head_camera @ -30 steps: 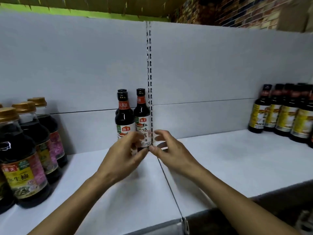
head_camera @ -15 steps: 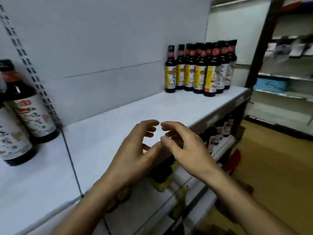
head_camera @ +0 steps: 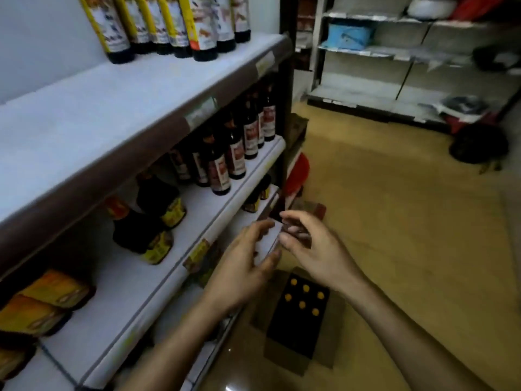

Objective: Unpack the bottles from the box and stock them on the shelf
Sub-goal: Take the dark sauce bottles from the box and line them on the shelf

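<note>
**Cardboard box open on the floor, both hands over it with nothing held**

Cardboard flaps are folded back on the box (head_camera: 284, 359), which sits on the yellowish floor (head_camera: 394, 221) right beside the foot of the shelving. I'm looking down into it: six yellow caps mark the bottles (head_camera: 303, 304) standing upright in its dark inside, packed in two short rows.

Both hands are out in front of me. The left hand (head_camera: 242, 266) and the right hand (head_camera: 313, 249) face each other, palms inward, nearly meeting at the tips. The left fingers (head_camera: 262, 227) are loosely curved and spread, and the right fingers (head_camera: 296, 218) are bent the same way. Neither set grips anything. In my view the yellow caps show below the hands, between the two forearms and just under the right wrist, clear of every fingertip. No finger touches a bottle or a flap.

Off to my left, the top shelf (head_camera: 112, 108) has a wide bare white stretch, with yellow-labelled bottles (head_camera: 169, 24) lined up at its far end. Below it, the middle shelf (head_camera: 253, 167) carries dark bottles with red labels (head_camera: 236, 156) and squat dark jugs (head_camera: 141, 232) nearer me. The picture is smeared with motion blur, so I can't read the labels. Across the aisle stands grey shelving (head_camera: 394, 52).
</note>
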A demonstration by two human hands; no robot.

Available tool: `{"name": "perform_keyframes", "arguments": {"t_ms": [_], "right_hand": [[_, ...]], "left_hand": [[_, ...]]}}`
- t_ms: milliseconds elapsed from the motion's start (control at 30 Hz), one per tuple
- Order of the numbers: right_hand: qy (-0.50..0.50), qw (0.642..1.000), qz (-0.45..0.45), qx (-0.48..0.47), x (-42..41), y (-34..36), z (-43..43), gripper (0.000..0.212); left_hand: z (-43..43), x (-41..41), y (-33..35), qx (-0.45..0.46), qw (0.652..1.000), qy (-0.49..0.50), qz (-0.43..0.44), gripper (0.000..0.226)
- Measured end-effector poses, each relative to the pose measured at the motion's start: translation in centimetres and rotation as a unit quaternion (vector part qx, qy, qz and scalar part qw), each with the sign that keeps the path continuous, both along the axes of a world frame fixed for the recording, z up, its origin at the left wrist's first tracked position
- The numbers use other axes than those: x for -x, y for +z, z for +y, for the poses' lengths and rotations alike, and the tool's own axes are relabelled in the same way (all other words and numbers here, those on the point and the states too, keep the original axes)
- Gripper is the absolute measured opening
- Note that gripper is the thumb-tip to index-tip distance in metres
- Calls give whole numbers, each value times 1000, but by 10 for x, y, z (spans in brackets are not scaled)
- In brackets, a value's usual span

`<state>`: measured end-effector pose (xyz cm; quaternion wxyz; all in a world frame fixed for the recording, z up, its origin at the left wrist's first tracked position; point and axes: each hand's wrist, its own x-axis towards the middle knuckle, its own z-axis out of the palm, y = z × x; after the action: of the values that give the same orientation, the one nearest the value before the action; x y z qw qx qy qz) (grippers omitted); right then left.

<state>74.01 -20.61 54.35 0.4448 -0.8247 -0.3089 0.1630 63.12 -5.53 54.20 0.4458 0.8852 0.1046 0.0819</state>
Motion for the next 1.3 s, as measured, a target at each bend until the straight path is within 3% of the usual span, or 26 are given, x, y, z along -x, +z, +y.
{"name": "perform_keyframes", "arguments": {"t_ms": [467, 900, 1100, 1300], "right_hand": [[-159, 968, 166, 105, -1, -173, -102, 33], [-208, 942, 227, 134, -4, -480, -95, 39], [-156, 943, 190, 225, -28, -614, -104, 42], [-40, 936, 34, 347, -45, -697, -111, 51]], "left_hand": [[-52, -37, -190, 89, 976, -66, 185, 49], [-58, -69, -500, 66, 944, -138, 293, 52], [-62, -90, -624, 22, 936, -177, 302, 55], [-70, -119, -702, -20, 944, -209, 255, 47]]}}
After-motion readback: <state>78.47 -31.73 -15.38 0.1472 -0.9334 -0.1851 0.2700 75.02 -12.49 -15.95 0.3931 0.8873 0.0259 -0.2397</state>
